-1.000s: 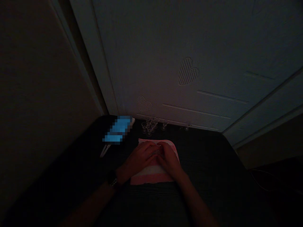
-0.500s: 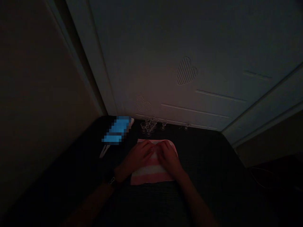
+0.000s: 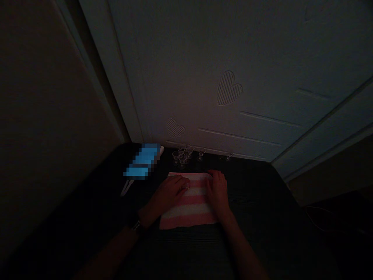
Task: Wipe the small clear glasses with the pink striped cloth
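A pink-and-white striped cloth [image 3: 195, 200] lies flat on the dark tabletop in front of me. My left hand [image 3: 171, 192] rests over its left part, fingers bent around a small clear glass [image 3: 185, 186], which shows only in part beneath the fingertips. At the cloth's far right corner is my right hand [image 3: 218, 190], its fingers curled over the edge and the thumb on the cloth's top. That corner is hidden under the hand. Behind the cloth stand several small stemmed glasses [image 3: 182, 158] in a cluster, with a single stemmed glass [image 3: 200, 155] just right of them.
A lit phone [image 3: 142, 161], its screen blurred out, lies at the back left with a white strap [image 3: 127, 187] beside it. Another small glass [image 3: 229, 156] is farther right by the pale panel [image 3: 180, 93] with heart reliefs. The room is very dim.
My right hand has moved right, away from my left hand, to the cloth's far right corner, uncovering the cloth's middle. My left hand has stayed nearly in place.
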`<state>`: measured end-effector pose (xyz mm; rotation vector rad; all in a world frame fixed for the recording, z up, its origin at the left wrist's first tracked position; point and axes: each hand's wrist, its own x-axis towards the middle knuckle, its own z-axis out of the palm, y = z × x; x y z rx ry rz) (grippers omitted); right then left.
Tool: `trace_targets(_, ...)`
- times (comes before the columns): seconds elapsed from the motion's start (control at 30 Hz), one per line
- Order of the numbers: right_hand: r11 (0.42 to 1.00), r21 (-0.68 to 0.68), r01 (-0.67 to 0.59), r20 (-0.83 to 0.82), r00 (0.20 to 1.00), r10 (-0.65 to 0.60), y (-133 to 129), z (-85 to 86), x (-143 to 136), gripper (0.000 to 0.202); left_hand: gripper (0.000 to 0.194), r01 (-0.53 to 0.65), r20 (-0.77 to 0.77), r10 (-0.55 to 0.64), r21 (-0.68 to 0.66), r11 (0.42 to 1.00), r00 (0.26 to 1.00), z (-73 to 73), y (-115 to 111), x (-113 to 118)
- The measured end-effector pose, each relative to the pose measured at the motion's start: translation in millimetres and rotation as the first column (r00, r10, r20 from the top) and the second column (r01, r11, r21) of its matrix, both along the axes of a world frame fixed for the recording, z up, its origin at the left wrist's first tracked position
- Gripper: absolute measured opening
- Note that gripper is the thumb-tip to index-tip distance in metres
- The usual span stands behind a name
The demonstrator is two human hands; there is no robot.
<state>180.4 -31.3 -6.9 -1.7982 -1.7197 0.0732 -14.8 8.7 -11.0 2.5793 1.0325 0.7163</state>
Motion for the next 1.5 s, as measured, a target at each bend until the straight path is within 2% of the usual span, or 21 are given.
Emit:
trace_targets(0.13,0.994,-0.054,0.095,0.052,0.994,-0.092,2,-9.1,3,0.029,0.021,0.003,-0.01,-0.002,0.016,1.0,1.0,-1.5,-3,2)
trace_targets(0.3,0.996,-0.072,0.052,0.036,0.998,-0.049,1,-4.9,1,0.014,0.023,0.008,0.02,-0.009,0.029,1.0,1.0,-2.2,-3,3)
trace_targets(0.37,1.0,-0.023,-0.007,-0.006,1.0,0.006,0,1.5,-1,0.014,0.025,0.029,0.027,-0.03,0.025,0.999,0.999,-1.3,-3,3)
trace_targets(0.47,0.986,0.034,-0.161,-0.077,0.983,0.164,-3,9.1,-6,0.011,0.028,0.058,0.028,-0.058,0.013,0.998,0.998,-1.1,-2,3)
trace_targets(0.57,0.946,0.056,-0.319,-0.066,0.944,0.322,-6,11.0,-13,0.013,0.021,0.052,0.062,-0.051,-0.018,0.998,0.997,-2.0,-2,3)
trace_targets(0.63,0.931,0.057,-0.36,-0.03,0.932,0.362,-8,10.5,-15,0.016,0.014,0.025,0.096,-0.018,-0.07,0.997,0.995,-1.4,-3,4)
trace_targets(0.73,0.94,0.041,-0.339,0.001,0.941,0.339,-8,9.6,-16,0.018,0.01,-0.004,0.119,0.019,-0.125,0.992,0.993,2.3,-7,5)
trace_targets(0.97,0.963,-0.009,-0.268,-0.079,0.961,0.267,-1,3.1,-10,0.021,0.01,0.031,0.093,-0.033,0.017,0.999,0.995,4.9,-10,7)
trace_targets(1.23,0.978,-0.069,-0.194,-0.041,0.981,0.192,-1,1.0,-9,0.021,0.011,-0.034,0.055,0.034,-0.014,0.999,0.998,3.6,-6,6)
trace_targets(1.37,0.983,-0.023,-0.184,-0.203,0.963,0.176,-4,6.0,-9,0.021,0.012,-0.078,0.069,0.078,-0.009,0.997,0.995,6.9,-5,5)
trace_targets(1.5,0.978,0.028,-0.208,-0.508,0.84,0.193,-3,8.4,-9,0.02,0.012,-0.08,0.098,0.081,-0.018,0.997,0.992,9.1,-4,4)
